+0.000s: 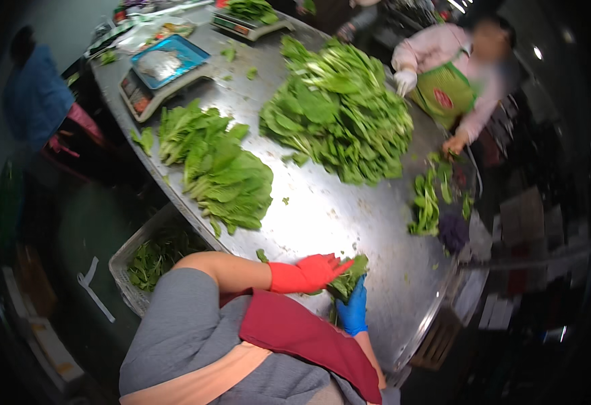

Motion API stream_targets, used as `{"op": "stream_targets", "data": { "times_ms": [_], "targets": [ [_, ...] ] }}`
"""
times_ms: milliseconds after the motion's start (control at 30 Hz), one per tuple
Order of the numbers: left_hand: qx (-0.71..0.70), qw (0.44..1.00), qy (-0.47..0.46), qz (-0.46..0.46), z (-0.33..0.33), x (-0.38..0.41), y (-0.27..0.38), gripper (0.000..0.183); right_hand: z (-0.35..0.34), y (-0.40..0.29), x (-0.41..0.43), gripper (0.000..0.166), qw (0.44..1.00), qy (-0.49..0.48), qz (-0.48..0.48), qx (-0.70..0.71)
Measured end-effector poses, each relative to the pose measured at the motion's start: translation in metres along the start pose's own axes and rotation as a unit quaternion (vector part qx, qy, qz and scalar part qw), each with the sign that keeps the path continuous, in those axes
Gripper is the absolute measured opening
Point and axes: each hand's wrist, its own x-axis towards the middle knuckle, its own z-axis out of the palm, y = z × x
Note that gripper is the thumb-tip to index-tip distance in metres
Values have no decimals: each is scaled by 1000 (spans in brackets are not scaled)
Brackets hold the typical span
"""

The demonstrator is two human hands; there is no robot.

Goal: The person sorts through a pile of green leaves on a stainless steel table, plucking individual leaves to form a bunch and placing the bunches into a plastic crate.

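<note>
My left hand [315,272], in a red glove, lies against the upper left side of a small bunch of leafy greens [346,283], with its fingers stretched over the leaves. On the bunch's right side is my right hand [353,306], in a blue glove, its fingers along the leaves. Part of the bunch is hidden between the hands. A heap of greens [229,177] lies to the left on the metal table [386,263]. Farther back stands a larger pile of leafy greens [341,111]. A loose leaf [261,255] rests near my left wrist.
A scale with a blue tray [169,61] stands back left; another scale [250,23] holds greens. A co-worker [442,76] works across the table beside scattered greens [426,202]. A plastic crate [128,283] of greens is at the left edge. Another person [40,101] stands farther left.
</note>
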Motion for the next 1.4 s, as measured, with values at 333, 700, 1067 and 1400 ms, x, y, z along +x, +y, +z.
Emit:
{"op": "stream_targets", "data": {
  "times_ms": [333, 700, 1067, 1400],
  "targets": [
    [-475, 814, 332, -44, 32, 6, -24, 65, 57, -24, 82, 48, 846, 21, 100, 523],
    [-351, 683, 614, -182, -63, -132, -77, 59, 96, -209, 119, 84, 758, -359, -73, 540],
    [-245, 523, 741, -342, 52, -371, -151, 61, 238, -244, 103, 60, 752, -467, -403, 232],
    [-52, 646, 343, -680, -16, -385, -125, 66, 96, -126, 113, 38, 773, -519, 35, 363]
  ]
}}
